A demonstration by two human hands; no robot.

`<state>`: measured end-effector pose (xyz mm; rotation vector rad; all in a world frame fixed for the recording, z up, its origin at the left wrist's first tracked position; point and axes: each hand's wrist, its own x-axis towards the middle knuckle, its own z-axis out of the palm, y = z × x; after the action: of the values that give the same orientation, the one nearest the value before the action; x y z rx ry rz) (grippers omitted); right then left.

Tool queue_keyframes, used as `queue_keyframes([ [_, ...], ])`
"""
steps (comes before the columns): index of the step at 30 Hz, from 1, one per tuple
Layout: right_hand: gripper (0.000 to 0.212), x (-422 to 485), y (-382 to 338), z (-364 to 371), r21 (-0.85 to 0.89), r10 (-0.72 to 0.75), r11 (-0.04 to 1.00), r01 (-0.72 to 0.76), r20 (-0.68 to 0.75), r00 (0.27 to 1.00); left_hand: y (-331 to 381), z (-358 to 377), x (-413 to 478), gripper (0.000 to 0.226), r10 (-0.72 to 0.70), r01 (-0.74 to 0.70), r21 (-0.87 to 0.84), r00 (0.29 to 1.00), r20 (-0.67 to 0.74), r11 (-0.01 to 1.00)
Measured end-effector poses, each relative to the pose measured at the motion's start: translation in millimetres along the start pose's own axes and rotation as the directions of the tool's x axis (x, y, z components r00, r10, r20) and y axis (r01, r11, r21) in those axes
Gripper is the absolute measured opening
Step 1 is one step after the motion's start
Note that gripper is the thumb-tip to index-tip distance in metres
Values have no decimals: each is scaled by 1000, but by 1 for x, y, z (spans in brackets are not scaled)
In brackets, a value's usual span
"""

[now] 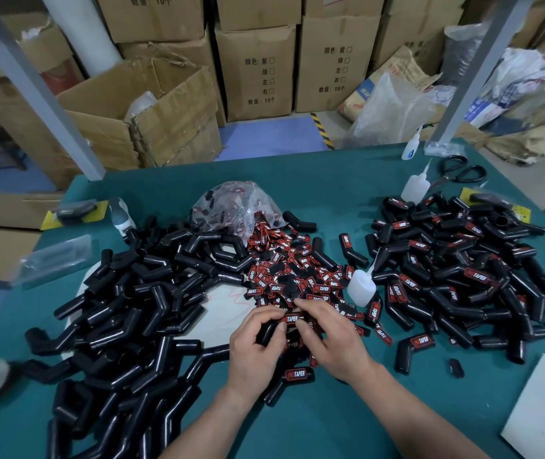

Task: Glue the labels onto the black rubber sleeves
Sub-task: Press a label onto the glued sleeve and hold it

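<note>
The black bent rubber sleeve lies in the curled fingers of the left hand, thumb across its top, so only a short stretch of tube shows between thumb and fingers. At the sleeve's upper end, between the two sets of fingertips, sits a small red-and-black rectangular label reading TAPER. The right hand pinches the label's right end between thumb and forefinger, its other fingers loosely curled beneath. This looks like the seating step: the label is on the rubber and wants pressing home. Whether glue is already under it cannot be seen. To do it well, the person should square the label's long edge with the tube, then press from the middle outward so both ends bed down on the curve. The left fingers should brace the tube without flattening it. Fingertips are best kept off the label's edges, where squeezed-out glue would catch skin. The translucent white plastic glue bottle lies just beyond the right fingers, and the heap of loose labels is directly ahead of both thumbs.
</note>
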<state>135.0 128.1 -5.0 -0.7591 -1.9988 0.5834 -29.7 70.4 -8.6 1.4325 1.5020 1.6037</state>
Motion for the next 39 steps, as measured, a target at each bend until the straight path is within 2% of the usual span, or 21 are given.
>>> queue_keyframes([
  [3, 42, 0, -2, 0, 19, -22, 1000, 22, -4, 1000, 0, 0, 0, 18, -40, 40, -27, 999, -7, 999],
  [6, 41, 0, -2, 0, 25, -31, 999, 31, -7, 999, 0, -1, 0, 15, -61, 61, -49, 998, -3, 997],
  [18, 37, 0, -3, 2, 5, -1, 1000, 2, -32, 999, 1, 1, 0, 15, 49, -49, 2, 999, -10, 999],
  [39, 38, 1, -5, 1, -22, -15, 1000, 14, -36, 999, -5, 2, 0, 16, 53, -53, 13, 998, -29, 999],
])
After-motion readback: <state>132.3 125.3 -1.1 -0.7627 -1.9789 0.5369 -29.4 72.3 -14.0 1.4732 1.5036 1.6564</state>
